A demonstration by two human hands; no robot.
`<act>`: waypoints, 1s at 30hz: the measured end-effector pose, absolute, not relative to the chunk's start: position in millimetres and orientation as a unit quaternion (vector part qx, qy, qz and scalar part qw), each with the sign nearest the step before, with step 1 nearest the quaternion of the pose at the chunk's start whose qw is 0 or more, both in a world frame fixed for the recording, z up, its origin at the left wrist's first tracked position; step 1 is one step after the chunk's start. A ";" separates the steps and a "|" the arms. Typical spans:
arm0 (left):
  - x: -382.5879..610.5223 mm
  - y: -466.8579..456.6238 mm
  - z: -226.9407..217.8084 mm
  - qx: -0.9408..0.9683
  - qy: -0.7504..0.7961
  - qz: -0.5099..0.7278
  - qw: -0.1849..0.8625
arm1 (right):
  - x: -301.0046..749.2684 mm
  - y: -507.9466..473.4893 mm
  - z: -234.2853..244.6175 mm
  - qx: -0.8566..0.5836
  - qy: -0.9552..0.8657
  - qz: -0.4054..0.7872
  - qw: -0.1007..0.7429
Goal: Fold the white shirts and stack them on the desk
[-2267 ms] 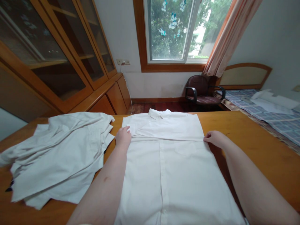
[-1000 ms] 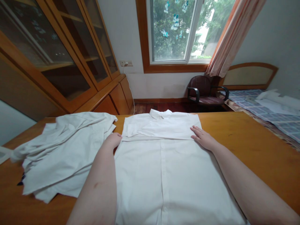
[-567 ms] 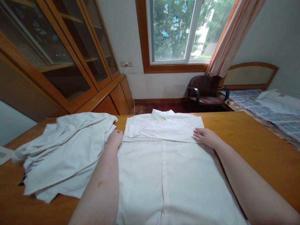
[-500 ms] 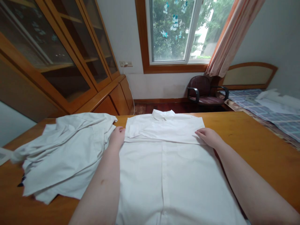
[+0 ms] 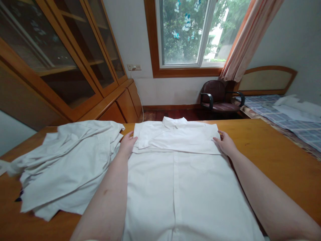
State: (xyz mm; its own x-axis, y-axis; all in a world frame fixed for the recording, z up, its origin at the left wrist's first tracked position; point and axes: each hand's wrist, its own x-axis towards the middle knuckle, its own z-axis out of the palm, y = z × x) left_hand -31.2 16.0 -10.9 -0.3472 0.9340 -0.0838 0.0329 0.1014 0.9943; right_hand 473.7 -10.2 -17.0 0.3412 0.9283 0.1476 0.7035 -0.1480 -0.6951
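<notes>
A white button-up shirt (image 5: 193, 190) lies flat on the wooden table in front of me, its collar (image 5: 174, 123) at the far end. Across its upper part runs a white folded layer (image 5: 175, 140) with a straight lower edge; whether this is sleeves or a separate garment I cannot tell. My left hand (image 5: 128, 144) grips the left edge of that layer, thumb on top. At the opposite edge, my right hand (image 5: 225, 144) holds it the same way, its thumb on the cloth and fingers at the side. Both hands' lower fingers are partly hidden.
A loose heap of white clothes (image 5: 72, 164) lies left of the shirt, close to my left forearm. The wooden table (image 5: 265, 160) extends to the right. Beyond it stand a glass-door cabinet (image 5: 100, 90), an armchair (image 5: 215, 95) and a bed (image 5: 288, 110).
My right hand has shifted slightly outward and turned, with thumb and fingers now at the layer's right edge. My left thumb has come over the left edge. The shirt is nearly unmoved.
</notes>
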 end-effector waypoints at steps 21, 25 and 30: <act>-21.7 0.8 5.9 0.440 0.627 0.490 0.417 | 464.8 -24.6 3.5 -0.570 -0.360 0.506 0.538; -26.8 -3.9 15.3 0.415 0.569 0.521 0.482 | 472.0 -26.2 8.3 -0.576 -0.394 0.480 0.531; -39.2 -9.7 29.2 0.392 0.558 0.521 0.513 | 491.8 -35.5 27.0 -0.577 -0.449 0.456 0.508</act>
State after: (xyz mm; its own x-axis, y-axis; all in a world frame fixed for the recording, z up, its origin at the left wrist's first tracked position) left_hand -39.2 -9.7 29.2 -0.1662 0.9724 -0.1635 -0.0977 0.1488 0.9840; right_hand 491.8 -35.5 27.0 0.1805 0.9811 -0.0702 0.0543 -0.0812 -0.9952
